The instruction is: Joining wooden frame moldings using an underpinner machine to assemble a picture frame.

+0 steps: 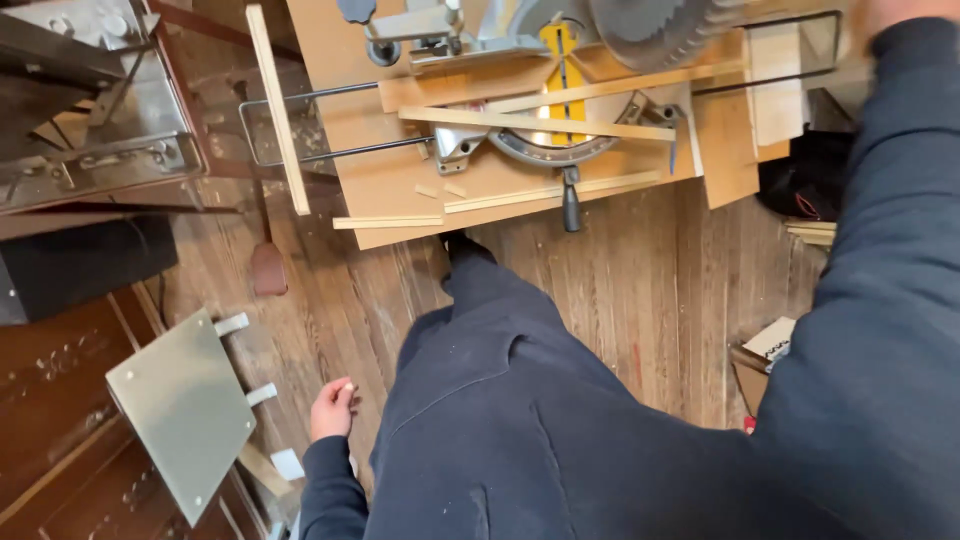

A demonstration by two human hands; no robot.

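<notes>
Left hand (332, 408) grip loose, empty, beside grey panel (185, 410); right grip unseen; miter saw (560, 60) ahead.

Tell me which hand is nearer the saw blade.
Right. The right hand is raised at the top edge, level with the saw blade and just beside it. The left hand hangs low, well below it, over the wooden floor.

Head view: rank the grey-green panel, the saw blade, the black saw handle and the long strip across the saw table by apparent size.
1. Grey-green panel, though it lies nearer the camera.
2. Saw blade, partly cut off by the frame.
3. Long wood strip, long but thin.
4. Black saw handle.
</notes>
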